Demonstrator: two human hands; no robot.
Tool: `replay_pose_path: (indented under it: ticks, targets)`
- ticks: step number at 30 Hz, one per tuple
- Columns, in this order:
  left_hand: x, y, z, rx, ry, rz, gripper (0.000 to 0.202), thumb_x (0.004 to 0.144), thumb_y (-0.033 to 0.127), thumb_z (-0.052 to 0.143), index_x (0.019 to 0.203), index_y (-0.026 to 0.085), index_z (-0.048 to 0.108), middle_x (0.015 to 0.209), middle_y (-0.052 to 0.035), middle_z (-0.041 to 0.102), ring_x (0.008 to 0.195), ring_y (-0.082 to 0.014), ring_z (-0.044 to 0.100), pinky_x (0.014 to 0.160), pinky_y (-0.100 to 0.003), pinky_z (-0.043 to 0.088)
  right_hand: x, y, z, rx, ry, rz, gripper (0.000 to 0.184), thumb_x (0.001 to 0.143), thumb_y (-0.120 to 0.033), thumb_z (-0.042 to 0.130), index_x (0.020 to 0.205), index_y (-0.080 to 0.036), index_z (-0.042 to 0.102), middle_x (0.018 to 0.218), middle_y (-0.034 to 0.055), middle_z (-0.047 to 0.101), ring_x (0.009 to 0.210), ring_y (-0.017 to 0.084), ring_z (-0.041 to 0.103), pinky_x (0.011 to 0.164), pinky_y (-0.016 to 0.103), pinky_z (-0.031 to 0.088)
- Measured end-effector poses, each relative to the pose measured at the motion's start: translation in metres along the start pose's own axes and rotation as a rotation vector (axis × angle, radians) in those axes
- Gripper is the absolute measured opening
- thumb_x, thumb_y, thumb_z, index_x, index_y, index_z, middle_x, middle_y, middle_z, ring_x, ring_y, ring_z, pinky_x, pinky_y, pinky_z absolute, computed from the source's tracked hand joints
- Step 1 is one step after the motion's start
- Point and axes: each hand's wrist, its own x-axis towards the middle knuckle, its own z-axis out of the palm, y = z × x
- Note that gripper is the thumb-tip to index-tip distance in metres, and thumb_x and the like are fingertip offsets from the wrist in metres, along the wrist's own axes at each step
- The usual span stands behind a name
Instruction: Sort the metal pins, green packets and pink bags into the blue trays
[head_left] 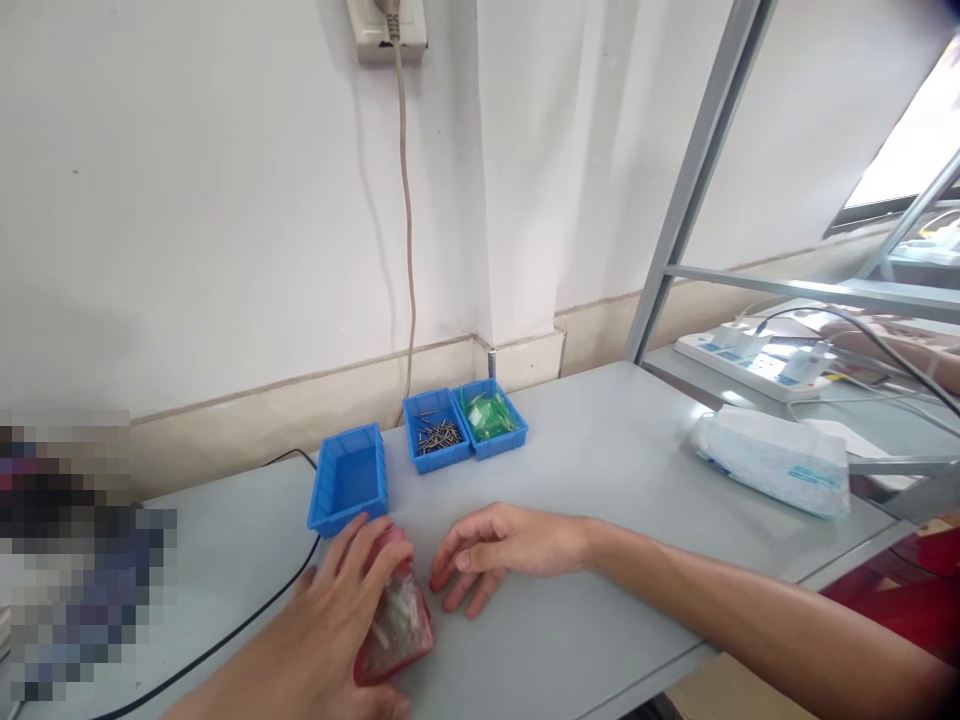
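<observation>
Left hand (330, 605), lower left of centre: fingers are spreading and bending over the upper part of a red box (429, 640), with the thumb lying near its lower edge. Whether they are clamping it or only resting on it, cannot tell. The box is sitting in the lower middle of the frame, on the desk (592, 480); a clear face is showing pale contents, too blurred to identify.

Right hand (499, 545), just right of the box: fingers are curling loosely and standing apart, holding nothing; the tips are pointing toward the box, with a gap between. Its forearm is extending to the lower right corner.

Just above the left fingertips, a plain blue bin (351, 480) is standing at a slant. Near the frame's centre, two further bins are standing side by side and touching: a screw bin (442, 461), holding thin metal pieces, and a green-filled bin (501, 444), holding green pieces.

A black cable (225, 645) is curving across the lower left. A beige cord (409, 220) is hanging from a wall socket (367, 45) at top centre. At right, a white packet (776, 460) is lying near a grey metal frame (694, 170); a power strip (739, 368) is resting beyond it.
</observation>
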Motion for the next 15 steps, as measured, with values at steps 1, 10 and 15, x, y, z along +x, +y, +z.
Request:
replay_pose_path:
  ticks: [1, 10, 15]
  targets:
    - [0.000, -0.002, 0.002, 0.003, 0.015, 0.017, 0.105, 0.071, 0.045, 0.092, 0.164, 0.034, 0.045, 0.181, -0.0112, 0.024, 0.166, -0.0463, 0.017, 0.125, -0.072, 0.035, 0.000, 0.000, 0.001, -0.001, 0.012, 0.001, 0.052, 0.080, -0.055, 0.093, 0.104, -0.012, 0.077, 0.114, 0.0126, 0.075, 0.098, 0.021, 0.078, 0.090, 0.035, 0.064]
    - [0.014, -0.037, -0.015, 0.066, 0.325, 0.141, 0.072, 0.098, 0.067, 0.066, 0.162, 0.037, 0.049, 0.167, -0.0104, 0.049, 0.154, -0.0430, 0.045, 0.118, -0.064, 0.048, 0.002, -0.003, 0.000, -0.069, 0.232, -0.105, 0.061, 0.076, -0.067, 0.090, 0.093, -0.014, 0.066, 0.094, 0.0090, 0.078, 0.083, 0.021, 0.079, 0.079, 0.037, 0.064]
    - [0.038, -0.059, -0.023, -0.003, 0.355, 0.070, 0.058, 0.108, 0.062, 0.051, 0.156, 0.031, 0.054, 0.158, -0.0100, 0.059, 0.153, -0.0369, 0.047, 0.120, -0.059, 0.047, 0.005, -0.002, -0.005, -0.119, 0.335, -0.165, 0.065, 0.076, -0.073, 0.086, 0.093, -0.014, 0.066, 0.094, 0.0086, 0.077, 0.079, 0.020, 0.078, 0.075, 0.035, 0.064]
